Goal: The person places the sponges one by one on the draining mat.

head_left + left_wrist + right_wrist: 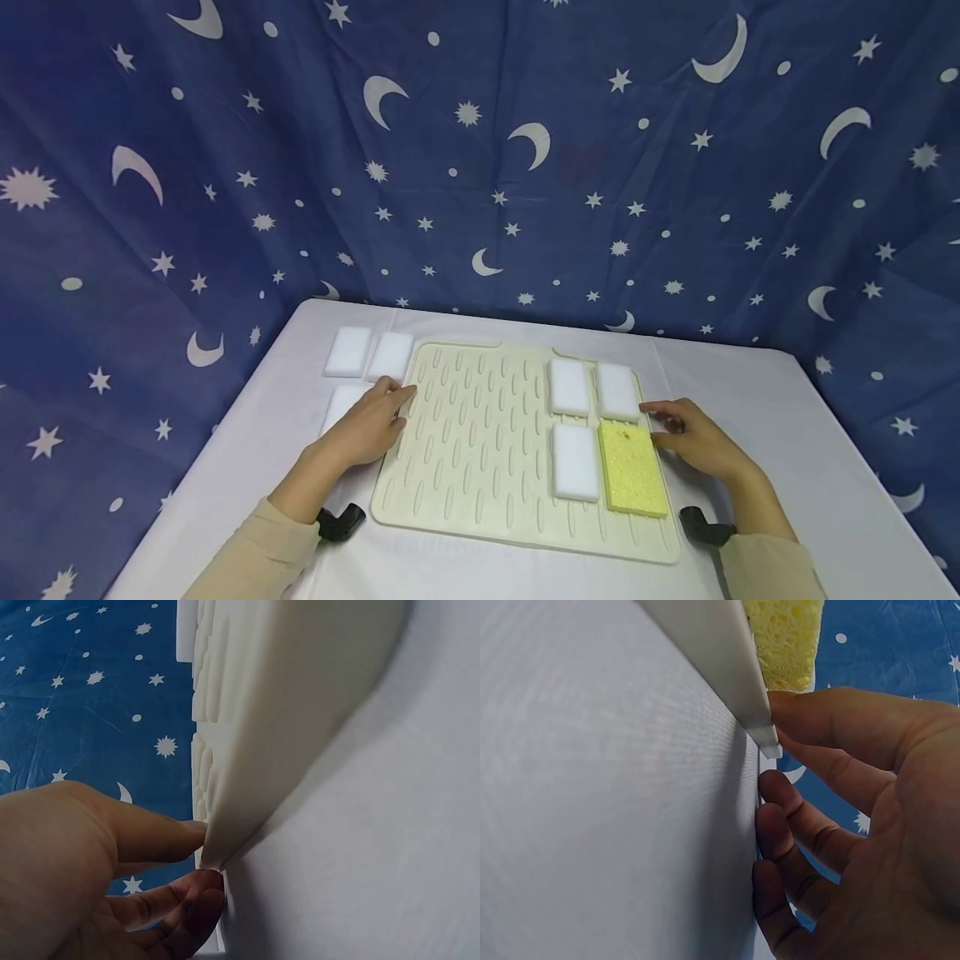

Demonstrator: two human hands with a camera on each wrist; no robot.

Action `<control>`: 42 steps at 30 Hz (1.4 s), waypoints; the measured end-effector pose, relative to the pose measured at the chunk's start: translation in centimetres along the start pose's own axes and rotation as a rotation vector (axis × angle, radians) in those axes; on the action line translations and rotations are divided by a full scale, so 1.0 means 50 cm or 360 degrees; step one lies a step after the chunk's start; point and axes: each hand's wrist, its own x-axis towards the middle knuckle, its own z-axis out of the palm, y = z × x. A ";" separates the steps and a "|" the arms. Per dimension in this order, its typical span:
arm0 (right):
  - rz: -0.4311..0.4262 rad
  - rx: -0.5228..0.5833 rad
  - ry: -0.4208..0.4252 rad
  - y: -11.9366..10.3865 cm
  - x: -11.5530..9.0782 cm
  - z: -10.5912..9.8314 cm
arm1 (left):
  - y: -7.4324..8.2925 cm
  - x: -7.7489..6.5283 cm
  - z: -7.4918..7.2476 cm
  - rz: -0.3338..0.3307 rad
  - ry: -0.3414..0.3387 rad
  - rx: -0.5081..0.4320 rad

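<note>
A cream ribbed drying mat (480, 442) is laid on a table (750, 392), held in the span between two hands and seemingly flat. From the left hand (372, 425) it extends rightward; from the right hand (693, 437), leftward. Its longer axis appears to run from hand to hand, though the slanted view leaves this uncertain. Neither hand is nearer: each side edge is touched by one, with thumb and index finger spread along it and the other fingers loosely bent. Nothing is enclosed by either hand.

Just left of the right hand, a yellow cellulose sponge (634, 471) is set near the mat's right edge, grouped with three white sponges (576, 462). The ribbed part toward the left hand is uncovered.

Beyond and beside the left hand, three more white sponges (348, 352) are placed close to the mat's left edge, so sideways room is narrow there; more tabletop is left outside the right hand. Beyond the table, a blue moon-and-star curtain (480, 125) is hung.
</note>
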 end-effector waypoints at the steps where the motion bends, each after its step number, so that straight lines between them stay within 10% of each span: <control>1: -0.0002 0.0001 -0.0003 0.000 0.001 0.000 | 0.001 0.001 0.000 0.0000 -0.0001 0.0004; 42: 0.0004 0.0037 0.0001 0.002 0.002 0.000 | -0.070 -0.061 -0.115 -0.0040 -0.0099 0.0158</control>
